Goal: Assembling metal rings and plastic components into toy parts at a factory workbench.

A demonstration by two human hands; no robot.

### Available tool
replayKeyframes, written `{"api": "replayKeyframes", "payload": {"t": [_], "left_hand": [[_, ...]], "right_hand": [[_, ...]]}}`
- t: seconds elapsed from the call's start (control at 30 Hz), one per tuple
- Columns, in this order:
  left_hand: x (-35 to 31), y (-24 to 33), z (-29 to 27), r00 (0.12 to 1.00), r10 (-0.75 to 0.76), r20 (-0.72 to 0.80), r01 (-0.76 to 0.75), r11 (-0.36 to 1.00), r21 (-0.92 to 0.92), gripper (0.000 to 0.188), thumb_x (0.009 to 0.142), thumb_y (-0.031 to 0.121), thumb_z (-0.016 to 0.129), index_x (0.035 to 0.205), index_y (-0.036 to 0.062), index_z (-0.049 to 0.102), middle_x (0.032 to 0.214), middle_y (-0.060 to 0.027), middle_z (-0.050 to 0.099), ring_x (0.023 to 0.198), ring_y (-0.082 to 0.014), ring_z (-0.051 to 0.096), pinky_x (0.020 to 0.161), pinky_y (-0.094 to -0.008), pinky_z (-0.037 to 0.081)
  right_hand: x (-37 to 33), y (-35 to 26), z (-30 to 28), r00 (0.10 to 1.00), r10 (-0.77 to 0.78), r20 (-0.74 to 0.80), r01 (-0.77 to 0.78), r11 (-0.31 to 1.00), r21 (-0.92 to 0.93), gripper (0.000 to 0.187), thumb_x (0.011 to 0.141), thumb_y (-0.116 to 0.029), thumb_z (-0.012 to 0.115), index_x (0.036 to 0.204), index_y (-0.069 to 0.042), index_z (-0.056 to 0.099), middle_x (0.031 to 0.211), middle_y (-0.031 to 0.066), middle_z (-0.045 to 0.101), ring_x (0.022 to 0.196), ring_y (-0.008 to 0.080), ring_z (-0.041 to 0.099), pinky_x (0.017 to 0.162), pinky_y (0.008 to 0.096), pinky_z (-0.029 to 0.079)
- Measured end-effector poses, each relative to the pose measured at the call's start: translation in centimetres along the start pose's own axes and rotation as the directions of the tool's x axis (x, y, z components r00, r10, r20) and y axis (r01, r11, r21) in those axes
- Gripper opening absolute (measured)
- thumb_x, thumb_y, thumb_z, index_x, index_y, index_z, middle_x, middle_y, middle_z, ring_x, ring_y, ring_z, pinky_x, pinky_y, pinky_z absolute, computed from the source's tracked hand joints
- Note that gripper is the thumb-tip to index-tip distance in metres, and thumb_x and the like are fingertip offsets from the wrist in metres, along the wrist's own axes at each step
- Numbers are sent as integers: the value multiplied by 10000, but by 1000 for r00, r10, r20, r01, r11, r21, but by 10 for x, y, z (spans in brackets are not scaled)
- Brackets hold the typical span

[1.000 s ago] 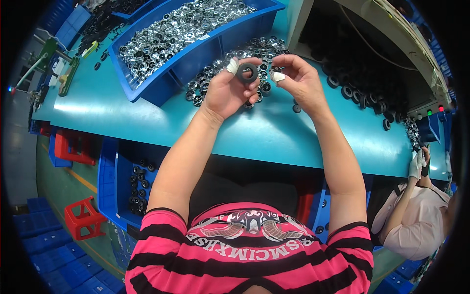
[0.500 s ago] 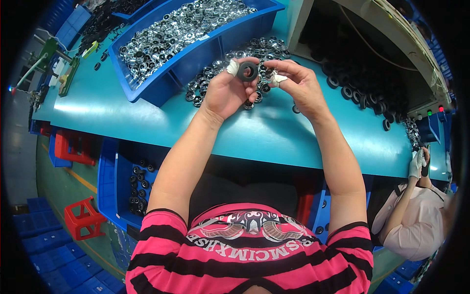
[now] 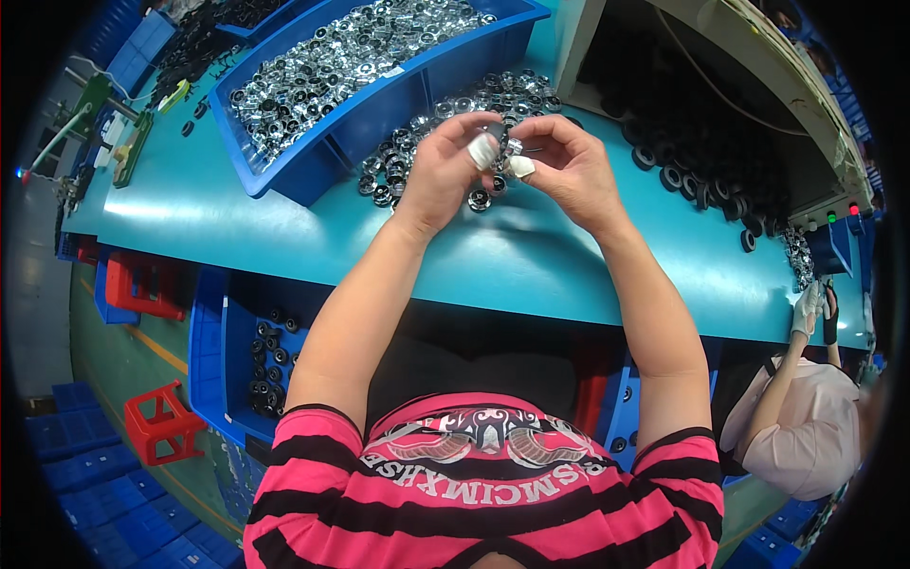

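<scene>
Over the teal table, my left hand (image 3: 441, 175) pinches a black rubber ring (image 3: 497, 131), seen mostly edge-on and partly hidden by the fingers. My right hand (image 3: 576, 175) is closed on a small shiny clear-and-black wheel hub (image 3: 513, 148), held against the ring. Both thumbs wear white wraps. Whether the hub sits inside the ring cannot be made out. Just beyond and below the hands lies a loose pile of similar hubs (image 3: 391, 163).
Behind the pile stands a long blue bin (image 3: 374, 119) full of hubs. Black rings (image 3: 697, 187) spill from a pale-framed housing (image 3: 580, 52) at right. A co-worker's gloved hand (image 3: 807, 311) is at far right. A green fixture (image 3: 128, 156) stands left; a red stool (image 3: 163, 424) is on the floor.
My hands have come together, and the hub now meets the ring. The ring has turned from facing me to nearly edge-on as my left thumb moved across it.
</scene>
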State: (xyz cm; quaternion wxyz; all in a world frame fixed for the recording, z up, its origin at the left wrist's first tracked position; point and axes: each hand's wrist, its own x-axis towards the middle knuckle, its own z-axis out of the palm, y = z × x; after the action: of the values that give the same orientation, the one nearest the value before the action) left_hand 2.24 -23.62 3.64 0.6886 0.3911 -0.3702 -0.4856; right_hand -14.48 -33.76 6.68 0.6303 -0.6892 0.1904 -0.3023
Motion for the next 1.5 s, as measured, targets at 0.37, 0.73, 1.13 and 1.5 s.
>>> {"api": "replayKeyframes", "payload": {"t": [0.37,0.73,1.13,1.5], "left_hand": [[-5,-4,14,910,410,-63,-318,787,529,530,714,122,911,1147,25,621,1083,-42,564,918,-129,632,793,-262,574],[-3,-6,-7,996,-51,73,66,973,-222,431,1045,283,501,1334,-34,548,1141,-113,656,939,-190,645,787,-371,569],[-4,-9,6,1000,-16,-2,16,999,33,388,1055,220,524,1373,-2,542,1196,-90,657,1006,-165,665,840,-336,572],[-4,-12,9,997,48,-63,-38,989,146,325,1016,179,601,1279,-9,575,1049,-75,674,908,-137,663,742,-283,586]], "right_hand": [[5,10,-7,992,109,63,-115,987,110,363,808,-10,775,1156,-21,673,1100,68,706,1038,160,679,934,310,551],[2,3,8,992,-115,-53,121,986,117,382,807,-41,808,1160,-8,666,1071,73,722,994,158,693,905,306,562],[-2,0,12,884,-467,-33,382,761,-525,281,717,47,763,979,-53,736,995,69,705,852,193,717,759,300,591],[-2,4,16,934,-358,-16,328,871,-366,340,775,24,742,1105,-54,727,1019,78,665,923,174,703,787,291,598]]}}
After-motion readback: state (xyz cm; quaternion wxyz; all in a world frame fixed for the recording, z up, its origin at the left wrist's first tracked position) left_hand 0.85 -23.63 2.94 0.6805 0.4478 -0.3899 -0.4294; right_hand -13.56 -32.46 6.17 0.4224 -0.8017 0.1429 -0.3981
